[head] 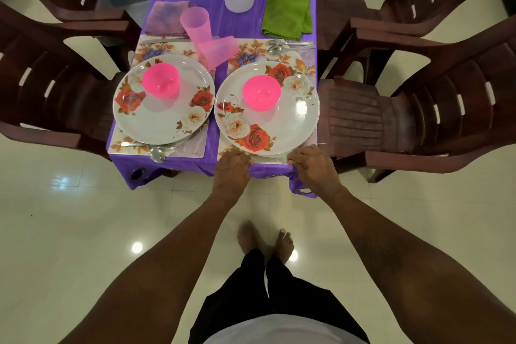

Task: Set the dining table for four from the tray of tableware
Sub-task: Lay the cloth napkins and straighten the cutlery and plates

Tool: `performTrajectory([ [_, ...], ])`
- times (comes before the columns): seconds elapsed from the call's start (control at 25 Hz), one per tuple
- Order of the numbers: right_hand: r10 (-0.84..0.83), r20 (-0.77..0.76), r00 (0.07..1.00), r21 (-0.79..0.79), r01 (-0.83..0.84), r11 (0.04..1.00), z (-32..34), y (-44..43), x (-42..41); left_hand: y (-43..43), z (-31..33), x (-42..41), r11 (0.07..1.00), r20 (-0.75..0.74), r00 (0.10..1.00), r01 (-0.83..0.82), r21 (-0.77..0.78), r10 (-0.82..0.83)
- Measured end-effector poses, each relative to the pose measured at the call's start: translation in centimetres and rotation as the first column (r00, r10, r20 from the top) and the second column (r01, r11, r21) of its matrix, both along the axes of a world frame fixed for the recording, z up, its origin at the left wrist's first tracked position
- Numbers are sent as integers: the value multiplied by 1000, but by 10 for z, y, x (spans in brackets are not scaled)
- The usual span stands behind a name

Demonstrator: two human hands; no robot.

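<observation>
Left grip, right grip touch one placemat; two plates, two bowls.

Black shorts, white shirt (barefoot)

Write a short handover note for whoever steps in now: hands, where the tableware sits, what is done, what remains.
Hands: left hand and right hand are at the near edge of the right placemat, fingers curled; what they grip is unclear.
Placed: left plate and right plate, each holding a pink bowl; cutlery and napkins are beside both.
Left: one pink tumbler seems tipped over between the mats, so stand it up. The far two settings are cut off, so check them.
</observation>
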State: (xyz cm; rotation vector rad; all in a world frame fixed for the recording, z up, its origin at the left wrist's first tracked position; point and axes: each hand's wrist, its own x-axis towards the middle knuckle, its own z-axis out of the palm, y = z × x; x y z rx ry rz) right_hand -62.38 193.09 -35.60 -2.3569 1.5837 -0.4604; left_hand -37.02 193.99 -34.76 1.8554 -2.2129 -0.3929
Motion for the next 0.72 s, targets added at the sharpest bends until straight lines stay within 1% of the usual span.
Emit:
performTrajectory([
  [0.08, -34, -47, 998, -15, 33, 999, -2, -2, -3, -2, 6, -2, 999, -93, 996, -18, -36, 14],
  [0.12, -65, -34, 997, 3, 66, 998, -4, -3, -3, -2, 8, -2, 999, -121, 992, -26, -30, 22],
  [0.24, -148, 109, 983, 57, 142, 988, -1, -3, 0, -6, 9, 2, 997, -175, 982, -58, 50, 66],
  [0.32, -184, 163, 969, 71, 174, 982, 0, -2, 1, -8, 10, 1, 985, -247, 957, -129, 119, 155],
  [0.36, -227, 198, 954, 94, 213, 973, 1, -2, 2, -10, 13, 1, 971, -288, 931, -185, 149, 222],
  [0.44, -394, 279, 876, 182, 354, 917, 0, -6, 7, -19, 17, 4, 922, -347, 857, -325, 212, 382],
  [0.52, -544, 327, 773, 261, 480, 838, 1, -11, 8, -28, 19, 8, 882, -317, 825, -413, 227, 468],
  [0.6, -591, 332, 735, 302, 511, 805, 2, -16, 6, -34, 18, 11, 877, -289, 830, -428, 221, 478],
  [0.72, -633, 328, 701, 333, 541, 772, 5, -24, 8, -39, 18, 10, 867, -307, 812, -446, 223, 497],
])
